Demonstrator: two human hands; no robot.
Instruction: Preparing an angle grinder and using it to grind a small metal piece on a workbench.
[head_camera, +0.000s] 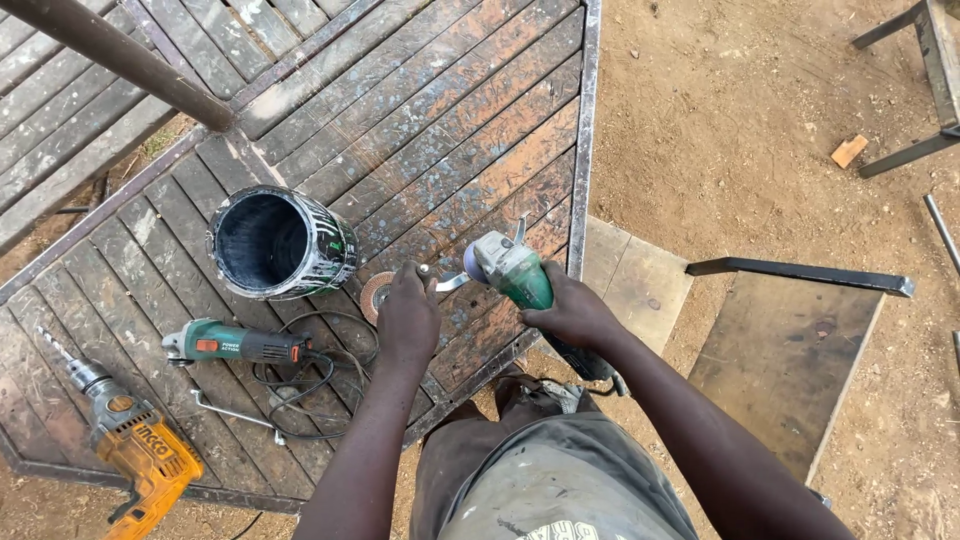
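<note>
Gripping green angle grinder (520, 275) in right hand (572, 315), spindle bare; left hand (407, 318) clenches spanner (450, 282) at spindle. Flap disc (377, 296) lies off, just left of left hand; mounting seemingly remains.

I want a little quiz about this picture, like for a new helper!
1. True or false: the right hand holds a green grinder.
2. What lies beside the left hand: A) a disc, B) a hammer, C) a saw?
3. Fill in: the orange drill lies on the slatted metal ____.

Key: 1 true. 2 A. 3 gate.
</note>
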